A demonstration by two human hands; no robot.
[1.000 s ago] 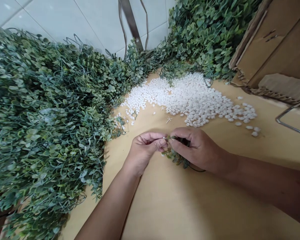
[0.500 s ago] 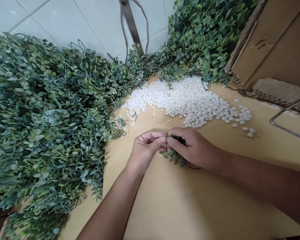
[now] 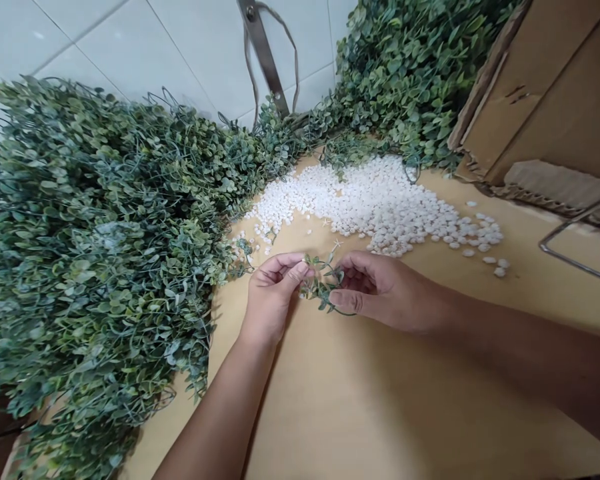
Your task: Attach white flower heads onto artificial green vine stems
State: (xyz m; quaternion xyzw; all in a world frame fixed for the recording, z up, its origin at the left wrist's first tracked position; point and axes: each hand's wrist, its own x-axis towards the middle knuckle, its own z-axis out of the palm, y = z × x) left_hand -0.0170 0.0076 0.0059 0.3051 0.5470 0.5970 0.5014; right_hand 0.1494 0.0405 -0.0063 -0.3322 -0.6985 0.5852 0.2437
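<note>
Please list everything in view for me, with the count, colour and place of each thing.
green sprig: one, green, between the hands
small rounded pieces: too many to count, white, spread beyond the hands
star-shaped pieces: two visible, whitish, at the near edge of the spread
leafy heap: one large mass, green, left
far foliage: one mass, green, at the back
work surface: one, tan, under the hands
cardboard: one box-like piece, brown, far right
metal rod: one bent piece, silvery, right edge
flat bar: one, grey, with cord beside it, against the wall
tiled wall: one, whitish, back
left hand: one, bare, pinching the sprig
right hand: one, bare, at the sprig's right side
</note>
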